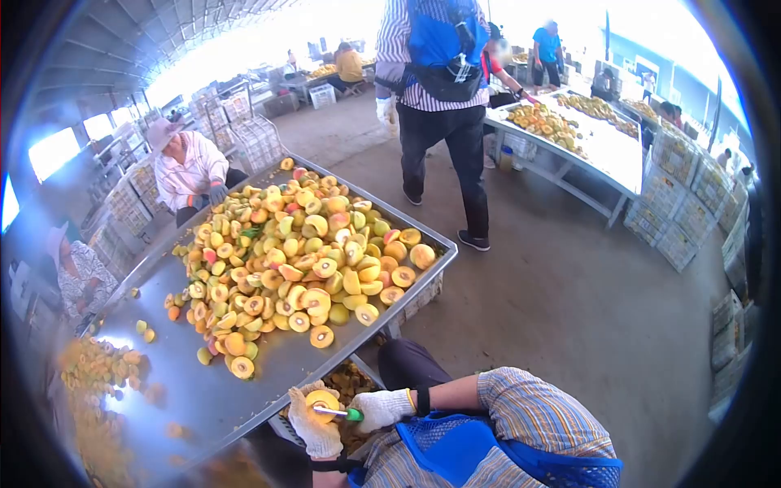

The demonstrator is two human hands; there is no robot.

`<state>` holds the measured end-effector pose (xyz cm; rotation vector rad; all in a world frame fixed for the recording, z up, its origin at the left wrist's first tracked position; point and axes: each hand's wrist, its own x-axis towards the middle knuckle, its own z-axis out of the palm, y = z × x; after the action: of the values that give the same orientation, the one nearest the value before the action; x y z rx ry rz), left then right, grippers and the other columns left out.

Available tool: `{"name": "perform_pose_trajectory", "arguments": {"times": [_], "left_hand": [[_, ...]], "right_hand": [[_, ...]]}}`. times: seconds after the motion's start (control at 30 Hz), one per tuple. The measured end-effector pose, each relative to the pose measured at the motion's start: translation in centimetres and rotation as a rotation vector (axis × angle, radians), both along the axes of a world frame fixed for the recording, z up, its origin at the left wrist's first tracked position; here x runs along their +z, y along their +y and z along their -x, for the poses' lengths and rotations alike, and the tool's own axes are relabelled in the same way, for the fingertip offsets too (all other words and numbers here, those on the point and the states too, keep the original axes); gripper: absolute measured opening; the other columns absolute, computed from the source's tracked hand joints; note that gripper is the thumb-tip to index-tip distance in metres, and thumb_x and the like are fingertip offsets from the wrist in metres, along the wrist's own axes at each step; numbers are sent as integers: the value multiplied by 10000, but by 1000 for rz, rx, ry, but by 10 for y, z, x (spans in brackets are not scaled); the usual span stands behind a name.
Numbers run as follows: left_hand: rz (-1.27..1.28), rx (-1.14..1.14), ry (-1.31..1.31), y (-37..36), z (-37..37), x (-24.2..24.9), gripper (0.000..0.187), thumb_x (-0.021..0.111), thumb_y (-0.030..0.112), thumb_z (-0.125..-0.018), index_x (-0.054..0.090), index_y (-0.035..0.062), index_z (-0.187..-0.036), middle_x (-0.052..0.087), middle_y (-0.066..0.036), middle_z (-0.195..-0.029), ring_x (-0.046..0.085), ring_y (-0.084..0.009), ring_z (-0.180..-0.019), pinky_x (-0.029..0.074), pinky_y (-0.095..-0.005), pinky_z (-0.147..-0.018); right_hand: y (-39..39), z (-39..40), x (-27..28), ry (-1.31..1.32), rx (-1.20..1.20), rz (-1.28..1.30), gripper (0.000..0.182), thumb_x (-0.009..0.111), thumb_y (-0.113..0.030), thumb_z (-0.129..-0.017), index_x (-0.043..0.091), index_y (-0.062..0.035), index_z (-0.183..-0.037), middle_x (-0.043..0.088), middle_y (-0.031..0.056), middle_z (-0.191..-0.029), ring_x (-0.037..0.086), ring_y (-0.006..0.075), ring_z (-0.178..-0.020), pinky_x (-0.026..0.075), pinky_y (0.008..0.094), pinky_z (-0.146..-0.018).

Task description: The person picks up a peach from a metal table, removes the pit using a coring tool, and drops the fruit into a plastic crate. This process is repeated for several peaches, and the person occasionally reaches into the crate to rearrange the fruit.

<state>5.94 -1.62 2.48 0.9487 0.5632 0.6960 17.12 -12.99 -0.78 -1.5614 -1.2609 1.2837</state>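
Observation:
My left hand (313,427), in a white knit glove, is closed around a yellow peach half (322,400) with its cut face up. In my right hand (379,410), also gloved, is a small green-handled knife (353,415). Its pale metal end lies across the peach's cut face; the exact shape of the tip is hard to make out. Both hands are close together at the near edge of a metal table (183,398). A large heap of halved peaches (285,260) covers the table's middle.
Below my hands is a crate (281,427) with brownish bits. Two people in hats (187,167) sit along the table's far left side. A person in a striped shirt (443,98) stands beyond the table. Stacked crates (671,199) and another peach-laden table (561,134) are at right.

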Motion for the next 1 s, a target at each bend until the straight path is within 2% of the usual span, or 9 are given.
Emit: {"name": "perform_pose_trajectory", "arguments": {"times": [0.1, 0.27, 0.5, 0.57, 0.63, 0.8, 0.83, 0.87, 1.0], "left_hand": [[131, 15, -4, 2, -1, 1, 534, 481, 577, -985, 605, 59, -1012, 647, -143, -731, 629, -235, -596, 534, -340, -547], [253, 216, -170, -22, -3, 16, 536, 520, 611, -956, 595, 81, -969, 628, -99, -786, 631, -263, -643, 544, -376, -570], [190, -33, -37, 9, 10, 12, 463, 600, 518, -949, 594, 74, -817, 619, -101, -705, 625, -273, -566, 542, -383, -498], [201, 4, -12, 9, 11, 12, 402, 628, 423, -956, 614, 52, -802, 638, -115, -698, 633, -263, -571, 540, -366, -498], [21, 32, 103, 12, 10, 10, 383, 645, 364, -956, 634, 19, -790, 649, -137, -692, 630, -261, -562, 539, -362, -502], [283, -313, -568, 7, 5, -6, 537, 488, 480, -1002, 430, 93, -634, 545, -120, -635, 584, -304, -534, 477, -359, -473], [268, -203, -468, 6, 6, -4, 527, 504, 504, -991, 508, 76, -685, 581, -134, -668, 593, -315, -552, 485, -379, -478], [275, -54, -324, 5, 5, 1, 526, 520, 534, -978, 593, 60, -764, 622, -147, -717, 609, -331, -587, 506, -406, -511], [449, 293, -272, 40, 33, -2, 495, 530, 509, -988, 634, 41, -865, 638, -141, -764, 630, -314, -675, 530, -398, -618]], "right_hand": [[3, 0, 4, 96, 13, 25, 271, 719, -214, -761, 693, 4, -919, 693, 124, -739, 655, 199, -646, 513, 355, -609], [3, 12, 8, -230, -75, -105, 297, 701, -263, -774, 669, 10, -888, 674, 150, -744, 657, 261, -660, 521, 398, -644], [11, 21, -3, 210, 104, -120, 213, 709, -247, -820, 674, -42, -777, 585, 18, -571, 544, 101, -491, 439, 328, -470], [18, 3, -6, -265, 101, 23, 231, 696, -261, -777, 692, -37, -835, 641, 62, -603, 626, 191, -523, 483, 347, -497], [17, -1, 15, -328, 35, 66, 241, 681, -279, -796, 699, -48, -864, 655, 102, -620, 657, 232, -541, 497, 357, -503], [9, 29, -5, 384, 78, -20, 173, 799, -161, -734, 711, -69, -851, 646, -2, -700, 569, 85, -604, 474, 270, -556], [14, 26, -25, 446, 162, -140, 139, 729, -134, -786, 737, -75, -911, 698, 11, -802, 627, 100, -732, 515, 284, -673], [10, 18, 18, 308, 189, 84, 139, 733, -146, -788, 744, -60, -896, 700, 9, -801, 628, 92, -728, 508, 273, -659], [16, 1, -2, 141, 133, 31, 271, 684, -247, -833, 759, -65, -1020, 628, 33, -622, 592, 107, -522, 460, 269, -489]]}}
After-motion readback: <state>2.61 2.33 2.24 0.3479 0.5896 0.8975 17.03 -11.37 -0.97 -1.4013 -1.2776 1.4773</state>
